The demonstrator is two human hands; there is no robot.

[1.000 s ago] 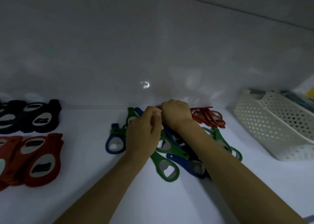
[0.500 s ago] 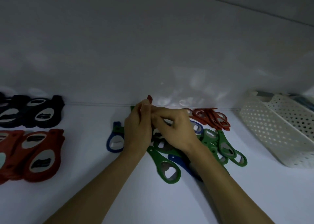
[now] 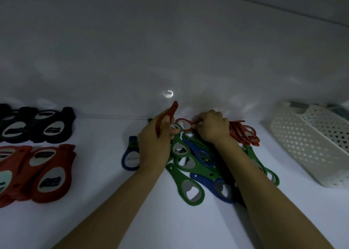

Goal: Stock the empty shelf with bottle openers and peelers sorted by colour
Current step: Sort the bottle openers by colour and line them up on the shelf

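A mixed pile of green (image 3: pixel 190 186), blue (image 3: pixel 203 155) and red bottle openers lies mid-shelf against the back wall. My left hand (image 3: pixel 154 145) grips a red opener (image 3: pixel 171 111) whose end sticks up above the fingers. My right hand (image 3: pixel 213 129) reaches to the back of the pile and pinches another red opener (image 3: pixel 184 124) lying there. A stack of red openers (image 3: pixel 243 133) sits just right of that hand. One blue opener (image 3: pixel 131 155) lies alone left of my left hand.
At the far left, black peelers (image 3: pixel 37 126) lie in a row at the back, with red peelers (image 3: pixel 43 171) in front of them. A white perforated basket (image 3: pixel 309 146) stands at the right. White shelf surface (image 3: pixel 98 135) shows between the groups.
My left hand has lifted a red opener higher out of the pile. My right hand has moved back and right, from beside the left hand onto another red opener.
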